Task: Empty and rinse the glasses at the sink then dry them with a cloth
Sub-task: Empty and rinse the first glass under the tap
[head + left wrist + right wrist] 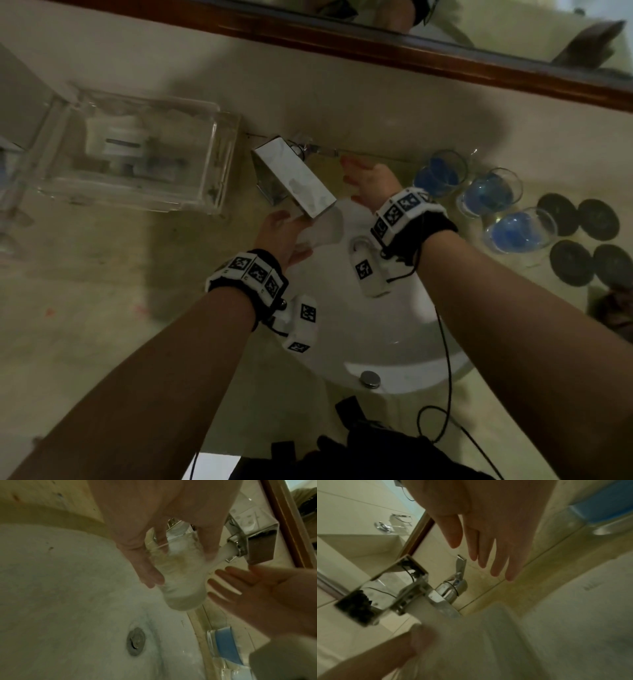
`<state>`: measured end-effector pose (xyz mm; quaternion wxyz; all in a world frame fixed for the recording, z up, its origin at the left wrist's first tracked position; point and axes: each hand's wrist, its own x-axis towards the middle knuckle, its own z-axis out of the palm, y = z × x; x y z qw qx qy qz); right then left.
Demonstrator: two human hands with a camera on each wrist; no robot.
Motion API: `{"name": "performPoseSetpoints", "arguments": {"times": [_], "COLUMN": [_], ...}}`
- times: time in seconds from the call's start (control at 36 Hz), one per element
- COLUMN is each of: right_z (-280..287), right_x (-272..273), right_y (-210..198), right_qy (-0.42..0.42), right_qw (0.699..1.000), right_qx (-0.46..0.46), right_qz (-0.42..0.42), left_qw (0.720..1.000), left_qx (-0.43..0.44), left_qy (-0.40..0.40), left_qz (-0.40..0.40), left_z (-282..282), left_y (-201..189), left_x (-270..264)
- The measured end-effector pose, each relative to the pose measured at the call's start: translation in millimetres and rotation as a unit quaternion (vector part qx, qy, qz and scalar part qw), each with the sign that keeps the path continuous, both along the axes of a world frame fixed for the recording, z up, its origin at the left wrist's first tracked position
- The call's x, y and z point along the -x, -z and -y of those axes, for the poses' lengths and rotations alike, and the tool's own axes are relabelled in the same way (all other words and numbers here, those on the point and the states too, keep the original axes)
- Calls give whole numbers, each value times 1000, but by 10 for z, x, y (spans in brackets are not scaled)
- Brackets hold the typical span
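Below the tap (298, 178), the left hand (281, 233) grips a glass (180, 577) over the sink (404, 346), fingers curled around it under running water. Right hand (368, 180) hovers near the lever (460, 566), fingers straight, slightly spread. Three blue-filled glasses (486, 192) wait on the counter (102, 308).

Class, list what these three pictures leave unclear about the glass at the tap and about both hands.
- Head view: the glass is mostly hidden by the tap and the left hand.
- Left wrist view: the water blurs the glass, so what is inside cannot be told.
- Right wrist view: the right hand is near the tap lever; contact is unclear.
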<state>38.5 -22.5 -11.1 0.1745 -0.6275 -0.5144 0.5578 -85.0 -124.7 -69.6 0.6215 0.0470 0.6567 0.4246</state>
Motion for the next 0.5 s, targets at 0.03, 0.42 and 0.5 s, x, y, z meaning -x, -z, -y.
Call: {"name": "performPoseSetpoints", "arguments": {"times": [0.03,0.42,0.5], "right_z": [-15,-48,-27], "right_x": [25,121,52], "right_y": [-31,-88,-85], "right_qy": [-9,-16,-18], "right_qw": [1000,999,999], "right_qx": [-20,-44,-30], "right_qz": [-2,-9,-27], "left_qw": [1000,998,997], "left_qx": [3,29,50], "left_qy": [-4,38,54], "left_qz": [0,-51,-35], "left_z": [-10,-25,-25], "left_y": [6,13,-40], "left_x": [-6,10,17]}}
